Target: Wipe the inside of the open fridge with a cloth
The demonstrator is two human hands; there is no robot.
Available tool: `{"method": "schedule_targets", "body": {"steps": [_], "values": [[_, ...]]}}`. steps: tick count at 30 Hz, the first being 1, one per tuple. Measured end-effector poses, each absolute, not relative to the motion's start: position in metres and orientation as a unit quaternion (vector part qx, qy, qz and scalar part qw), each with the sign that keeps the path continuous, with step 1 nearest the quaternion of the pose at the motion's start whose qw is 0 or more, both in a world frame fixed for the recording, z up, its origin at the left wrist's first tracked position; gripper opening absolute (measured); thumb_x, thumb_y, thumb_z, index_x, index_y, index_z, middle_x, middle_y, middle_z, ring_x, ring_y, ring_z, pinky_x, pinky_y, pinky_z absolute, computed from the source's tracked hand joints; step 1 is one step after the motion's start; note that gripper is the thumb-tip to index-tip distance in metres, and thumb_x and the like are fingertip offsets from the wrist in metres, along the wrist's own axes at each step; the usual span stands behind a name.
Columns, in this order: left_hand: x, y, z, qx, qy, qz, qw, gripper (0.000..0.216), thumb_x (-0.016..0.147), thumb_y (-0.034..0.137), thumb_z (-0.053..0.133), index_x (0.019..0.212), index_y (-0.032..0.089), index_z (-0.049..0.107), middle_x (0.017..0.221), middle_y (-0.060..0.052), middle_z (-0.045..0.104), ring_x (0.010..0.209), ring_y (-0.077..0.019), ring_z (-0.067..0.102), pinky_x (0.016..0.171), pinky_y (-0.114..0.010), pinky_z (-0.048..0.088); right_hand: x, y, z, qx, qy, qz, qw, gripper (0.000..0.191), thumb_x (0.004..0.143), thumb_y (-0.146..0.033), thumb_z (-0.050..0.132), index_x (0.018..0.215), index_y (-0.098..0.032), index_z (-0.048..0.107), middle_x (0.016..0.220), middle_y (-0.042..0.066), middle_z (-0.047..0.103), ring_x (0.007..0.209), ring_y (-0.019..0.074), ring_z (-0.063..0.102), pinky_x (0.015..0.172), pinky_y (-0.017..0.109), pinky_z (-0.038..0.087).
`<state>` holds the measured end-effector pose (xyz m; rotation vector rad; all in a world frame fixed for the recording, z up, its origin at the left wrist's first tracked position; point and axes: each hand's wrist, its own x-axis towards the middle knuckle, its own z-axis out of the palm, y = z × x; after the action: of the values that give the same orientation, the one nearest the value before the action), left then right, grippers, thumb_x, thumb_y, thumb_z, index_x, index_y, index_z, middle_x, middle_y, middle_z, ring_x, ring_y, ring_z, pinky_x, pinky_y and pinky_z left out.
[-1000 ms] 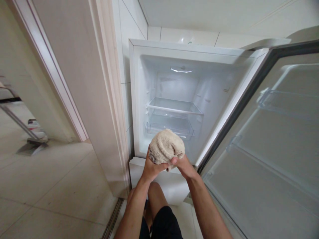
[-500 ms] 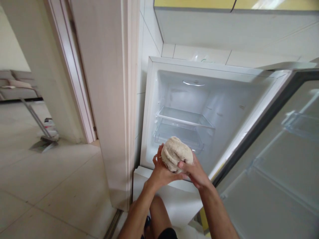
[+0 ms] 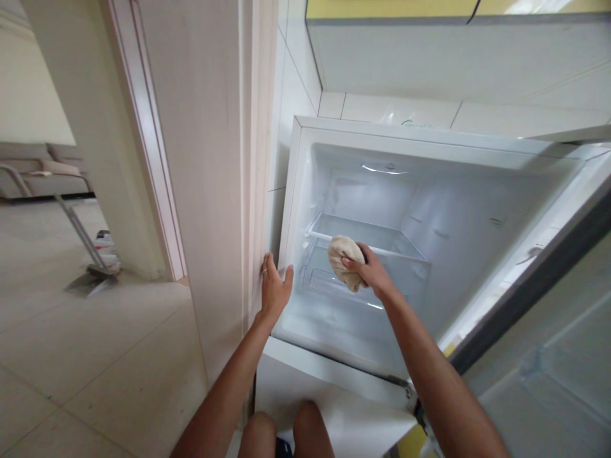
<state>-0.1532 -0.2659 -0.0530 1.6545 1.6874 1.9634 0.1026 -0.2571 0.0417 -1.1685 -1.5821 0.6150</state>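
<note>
two hands, head view only. both gripped the cloth half a second ago; now the left hand [image 3: 274, 286] has let go and rests on the fridge [image 3: 292, 191] left rim, fingers spread, holding nothing. right hand [image 3: 371, 272] has its fingers closed round the balled cloth [image 3: 342, 257], inside against the shelf [image 3: 396, 238] front edge. door [image 3: 548, 381] open at right. cloth work is now one-handed.

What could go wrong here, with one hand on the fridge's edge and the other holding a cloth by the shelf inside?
1. The right hand holds the cloth at the front edge of the clear shelf; a hard push might tip or unseat it.
2. The left hand rests on the left edge of the fridge; if the open door swung shut, those fingers could get pinched.
</note>
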Motion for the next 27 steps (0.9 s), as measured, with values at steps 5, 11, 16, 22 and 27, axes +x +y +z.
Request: {"method": "schedule_targets", "body": {"steps": [5, 11, 16, 22, 27], "values": [[-0.147, -0.223, -0.057, 0.533, 0.552, 0.640, 0.046, 0.066, 0.097, 0.051, 0.048, 0.144, 0.005, 0.044, 0.142, -0.030, 0.059, 0.132, -0.0366, 0.060, 0.109, -0.052, 0.050, 0.067, -0.213, 0.025, -0.433, -0.805, 0.100, 0.394, 0.071, 0.067, -0.024, 0.080, 0.136, -0.023, 0.062, 0.136, 0.010, 0.064, 0.125, 0.0296, 0.059, 0.114, 0.050, 0.043], [-0.141, -0.202, -0.069, 0.496, 0.572, 0.653, -0.040, 0.055, 0.095, 0.059, 0.050, 0.123, 0.013, 0.060, 0.106, -0.019, 0.076, 0.097, -0.0323, 0.075, 0.079, -0.039, 0.056, 0.042, -0.159, 0.006, -0.448, -0.832, 0.100, 0.311, 0.072, 0.075, -0.014, 0.070, 0.144, -0.022, 0.051, 0.138, 0.013, 0.057, 0.129, 0.0263, 0.054, 0.117, 0.045, 0.038], [-0.135, -0.193, -0.081, 0.427, 0.606, 0.665, -0.095, 0.046, 0.091, 0.058, 0.056, 0.106, 0.016, 0.066, 0.084, -0.012, 0.075, 0.078, -0.0280, 0.073, 0.067, -0.033, 0.049, 0.041, -0.116, -0.015, -0.476, -0.818, 0.100, 0.307, 0.084, 0.071, -0.012, 0.070, 0.150, -0.020, 0.042, 0.142, 0.015, 0.051, 0.131, 0.0268, 0.052, 0.116, 0.044, 0.040], [-0.136, -0.190, -0.091, 0.416, 0.594, 0.676, -0.131, 0.047, 0.092, 0.061, 0.056, 0.101, 0.016, 0.067, 0.080, -0.012, 0.074, 0.072, -0.0267, 0.072, 0.065, -0.033, 0.047, 0.043, -0.066, -0.025, -0.492, -0.804, 0.074, 0.326, 0.065, 0.075, -0.007, 0.057, 0.137, -0.025, 0.054, 0.126, 0.006, 0.064, 0.119, 0.0226, 0.059, 0.107, 0.037, 0.047], [-0.137, -0.192, -0.091, 0.406, 0.595, 0.680, -0.137, 0.043, 0.089, 0.059, 0.060, 0.097, 0.017, 0.067, 0.075, -0.009, 0.072, 0.068, -0.0253, 0.070, 0.063, -0.032, 0.047, 0.044, -0.021, -0.017, -0.540, -0.768, 0.034, 0.343, 0.062, 0.086, -0.025, 0.060, 0.147, -0.023, 0.047, 0.138, 0.014, 0.055, 0.125, 0.0279, 0.055, 0.104, 0.037, 0.048]]}}
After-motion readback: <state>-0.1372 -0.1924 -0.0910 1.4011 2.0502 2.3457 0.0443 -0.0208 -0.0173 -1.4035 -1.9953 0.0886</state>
